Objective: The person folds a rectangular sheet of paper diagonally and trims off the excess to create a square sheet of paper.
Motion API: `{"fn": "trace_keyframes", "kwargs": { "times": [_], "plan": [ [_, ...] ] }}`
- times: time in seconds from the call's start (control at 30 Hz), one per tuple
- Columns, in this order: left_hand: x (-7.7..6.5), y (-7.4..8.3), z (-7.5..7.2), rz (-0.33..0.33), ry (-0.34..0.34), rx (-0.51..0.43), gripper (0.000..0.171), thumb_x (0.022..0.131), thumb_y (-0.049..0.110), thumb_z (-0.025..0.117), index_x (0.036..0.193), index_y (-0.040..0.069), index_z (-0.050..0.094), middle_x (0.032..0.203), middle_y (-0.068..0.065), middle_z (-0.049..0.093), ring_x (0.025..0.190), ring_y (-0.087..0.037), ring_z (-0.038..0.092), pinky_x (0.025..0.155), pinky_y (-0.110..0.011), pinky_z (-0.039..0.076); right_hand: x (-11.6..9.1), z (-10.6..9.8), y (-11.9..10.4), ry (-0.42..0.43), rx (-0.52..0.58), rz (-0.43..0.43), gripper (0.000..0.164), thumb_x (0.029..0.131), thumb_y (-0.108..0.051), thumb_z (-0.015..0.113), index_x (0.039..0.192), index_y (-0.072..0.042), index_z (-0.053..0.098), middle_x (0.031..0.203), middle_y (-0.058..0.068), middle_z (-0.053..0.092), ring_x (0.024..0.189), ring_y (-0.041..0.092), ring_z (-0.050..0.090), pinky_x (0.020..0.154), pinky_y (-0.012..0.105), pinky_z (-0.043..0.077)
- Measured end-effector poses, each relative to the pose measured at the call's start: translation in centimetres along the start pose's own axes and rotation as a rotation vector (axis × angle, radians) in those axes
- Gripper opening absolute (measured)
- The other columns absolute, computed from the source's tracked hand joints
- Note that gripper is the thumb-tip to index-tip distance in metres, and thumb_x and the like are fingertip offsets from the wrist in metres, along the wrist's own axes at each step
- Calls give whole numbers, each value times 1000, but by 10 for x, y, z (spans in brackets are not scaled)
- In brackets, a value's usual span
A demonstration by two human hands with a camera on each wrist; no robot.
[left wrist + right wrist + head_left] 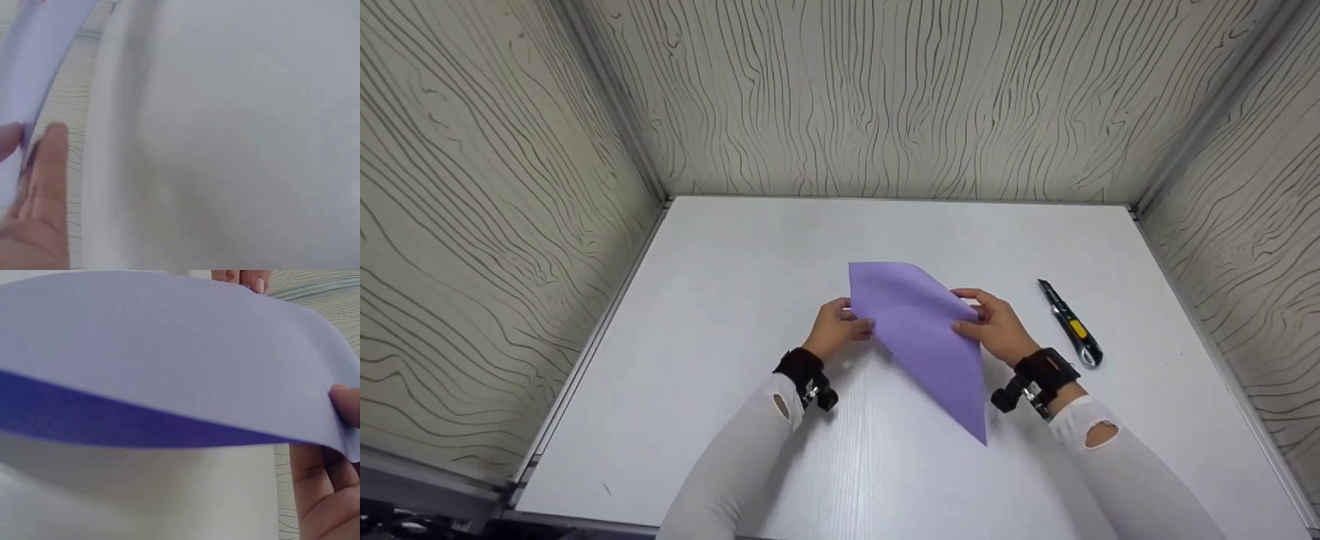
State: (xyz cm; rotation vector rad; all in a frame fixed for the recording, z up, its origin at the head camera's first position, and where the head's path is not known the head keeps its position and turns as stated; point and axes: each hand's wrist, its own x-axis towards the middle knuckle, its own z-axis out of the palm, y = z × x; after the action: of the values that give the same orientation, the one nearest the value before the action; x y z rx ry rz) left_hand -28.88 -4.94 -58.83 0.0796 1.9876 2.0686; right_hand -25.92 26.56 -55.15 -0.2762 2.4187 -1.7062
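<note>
Both hands hold a sheet of purple paper [919, 330] over the white table, its surface gently bowed and one pointed corner hanging toward the person. My left hand [838, 330] pinches the left edge, thumb on the near face and fingers behind. At the opposite edge my right hand [994, 328] grips the paper between thumb and fingers. In the right wrist view the paper [169, 343] curves across the picture, with a darker purple underside showing below its edge. The left wrist view catches only a strip of the paper [42, 62] beside the left fingers [49, 180].
A black and yellow utility knife [1071, 324] lies on the table to the right of the right hand, its tip pointing away. The white table [720, 262] is bordered by wood-patterned panels [870, 97] at the back and both sides.
</note>
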Motion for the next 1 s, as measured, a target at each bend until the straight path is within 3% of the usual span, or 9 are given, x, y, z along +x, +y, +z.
{"fn": "trace_keyframes", "kwargs": {
  "times": [0.07, 0.17, 0.27, 0.33, 0.43, 0.6, 0.87, 1.0],
  "plan": [
    [0, 2, -1, 7, -29, -70, 18, 95, -12, 73, 110, -7, 63, 85, -11, 78, 76, -17, 78, 84, -39, 69, 0, -1, 1, 0, 27, -2, 69, 99, 2, 73, 162, -3, 44, 127, 34, 73, 107, 15, 75, 84, 24, 61],
    [-2, 6, -2, 10, -63, -122, 20, 95, -13, 71, 91, 3, 61, 75, -2, 76, 71, -16, 77, 82, -38, 69, 0, -3, 3, 17, 40, 15, 86, 99, 2, 74, 171, -5, 27, 124, 35, 74, 101, 10, 76, 84, 23, 61],
    [-3, 10, -3, 3, -88, -137, 25, 96, -13, 71, 86, 7, 61, 74, 0, 75, 71, -18, 78, 81, -38, 69, 1, -5, 3, 40, 37, 44, 99, 100, 1, 74, 174, -3, 8, 126, 37, 72, 103, 13, 76, 86, 20, 60],
    [-4, 12, -4, -5, -97, -137, 20, 96, -13, 71, 89, 4, 62, 75, -1, 76, 73, -19, 79, 83, -39, 69, 2, -7, 3, 47, 42, 62, 100, 101, -2, 73, 173, 0, 4, 126, 35, 73, 109, 17, 76, 89, 18, 58],
    [-6, 14, -5, -7, -102, -128, 10, 96, -13, 71, 100, -4, 66, 80, -4, 77, 74, -19, 79, 82, -37, 69, 1, -9, 1, 41, 69, 81, 86, 104, -7, 71, 170, 6, 18, 129, 31, 74, 115, 18, 75, 91, 19, 58],
    [-8, 17, -7, -3, -113, -119, 17, 96, -12, 72, 113, -11, 68, 84, -6, 79, 74, -18, 79, 78, -33, 68, -1, -12, -1, 3, 129, 83, 58, 109, -12, 67, 158, 10, 45, 128, 23, 77, 105, 8, 78, 88, 25, 64],
    [-11, 20, -12, 10, -170, -83, 24, 97, -9, 72, 120, -14, 67, 86, -4, 79, 75, -14, 79, 78, -33, 68, -4, -15, -2, -83, 211, 77, 56, 110, -13, 63, 156, 13, 46, 115, -1, 81, 101, 8, 77, 85, 28, 65],
    [-13, 23, -14, 20, -201, -74, 29, 98, -7, 72, 126, -13, 67, 90, -6, 79, 77, -15, 79, 80, -35, 69, -5, -16, -3, -99, 273, 62, 50, 110, -11, 63, 152, 13, 52, 110, -5, 82, 98, 10, 78, 82, 28, 65]
  ]
}}
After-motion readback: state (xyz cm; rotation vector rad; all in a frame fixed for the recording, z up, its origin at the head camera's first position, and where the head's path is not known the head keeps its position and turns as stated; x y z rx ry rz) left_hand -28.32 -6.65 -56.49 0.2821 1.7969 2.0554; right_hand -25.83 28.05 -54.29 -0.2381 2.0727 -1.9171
